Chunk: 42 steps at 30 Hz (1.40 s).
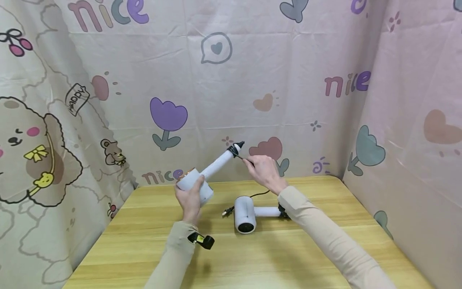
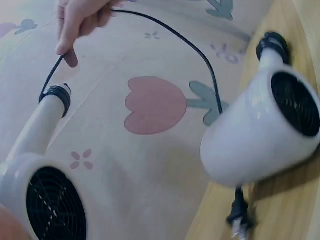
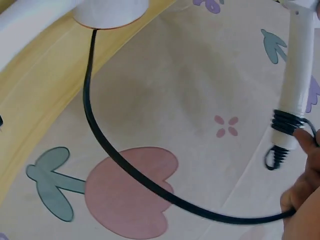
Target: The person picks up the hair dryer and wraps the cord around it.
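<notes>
My left hand (image 1: 189, 201) grips a white hair dryer (image 1: 218, 164) by its barrel, holding it above the table with the handle slanting up and right. Several turns of black cord (image 1: 233, 151) are wound round the handle's end. My right hand (image 1: 264, 171) pinches that cord just right of the windings. From this hand the cord hangs in a long curve (image 3: 122, 162) and passes behind a second white hair dryer (image 1: 245, 213), which lies on the table. A black two-pin plug (image 1: 228, 211) lies at that dryer's left. The left fingertips are partly hidden behind the barrel.
Both dryers are over a wood-grain table (image 1: 144, 249). Behind it and at both sides hangs a printed curtain (image 1: 216, 100). Black cord is bundled round the lying dryer's handle end (image 2: 273, 46). A black strap (image 1: 202, 239) is on my left wrist.
</notes>
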### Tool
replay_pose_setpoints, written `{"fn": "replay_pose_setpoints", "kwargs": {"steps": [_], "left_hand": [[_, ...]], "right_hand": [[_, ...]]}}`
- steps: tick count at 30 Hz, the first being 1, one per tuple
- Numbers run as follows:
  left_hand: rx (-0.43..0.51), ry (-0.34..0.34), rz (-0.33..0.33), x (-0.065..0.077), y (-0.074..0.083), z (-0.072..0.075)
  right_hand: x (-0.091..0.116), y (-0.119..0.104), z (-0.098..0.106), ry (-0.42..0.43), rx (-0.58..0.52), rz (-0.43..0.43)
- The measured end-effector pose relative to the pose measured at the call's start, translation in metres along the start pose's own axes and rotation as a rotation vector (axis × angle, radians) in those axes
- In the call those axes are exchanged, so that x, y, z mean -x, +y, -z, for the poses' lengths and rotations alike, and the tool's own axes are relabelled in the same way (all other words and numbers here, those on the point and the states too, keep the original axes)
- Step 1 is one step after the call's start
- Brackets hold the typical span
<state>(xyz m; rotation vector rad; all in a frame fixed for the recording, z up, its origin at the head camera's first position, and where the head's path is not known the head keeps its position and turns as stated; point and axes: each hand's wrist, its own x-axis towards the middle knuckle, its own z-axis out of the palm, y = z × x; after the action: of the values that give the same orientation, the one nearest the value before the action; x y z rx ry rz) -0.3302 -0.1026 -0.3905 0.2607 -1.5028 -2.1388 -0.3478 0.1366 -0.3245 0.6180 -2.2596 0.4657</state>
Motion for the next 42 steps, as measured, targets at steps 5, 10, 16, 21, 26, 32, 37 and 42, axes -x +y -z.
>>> {"fn": "replay_pose_setpoints", "kwargs": {"steps": [5,10,16,21,26,32,37,42], "left_hand": [[0.183,-0.057,0.258,0.004,0.001,-0.002],[0.32,-0.179,0.444,0.005,0.003,-0.003],[0.385,-0.398,0.614,0.003,0.006,0.0],[0.325,-0.502,0.667,0.002,0.005,0.006],[0.249,-0.588,0.679,0.0,0.002,0.013],[0.223,-0.714,0.749,-0.002,0.0,0.021],[0.214,-0.781,0.782,0.0,-0.003,0.023],[0.128,-0.78,0.736,-0.002,-0.01,0.024]], "right_hand": [[0.0,0.009,0.003,-0.177,-0.256,-0.118],[-0.002,0.024,0.009,-0.342,-0.469,-0.234],[-0.008,0.046,0.012,-0.462,-0.601,-0.32],[-0.014,0.06,0.018,-0.457,-0.579,-0.346],[-0.018,0.063,0.021,-0.415,-0.58,-0.336],[-0.02,0.061,0.018,-0.363,-0.509,-0.371],[-0.019,0.063,0.012,-0.392,-0.502,-0.388],[-0.022,0.065,0.016,-0.336,-0.518,-0.422]]}}
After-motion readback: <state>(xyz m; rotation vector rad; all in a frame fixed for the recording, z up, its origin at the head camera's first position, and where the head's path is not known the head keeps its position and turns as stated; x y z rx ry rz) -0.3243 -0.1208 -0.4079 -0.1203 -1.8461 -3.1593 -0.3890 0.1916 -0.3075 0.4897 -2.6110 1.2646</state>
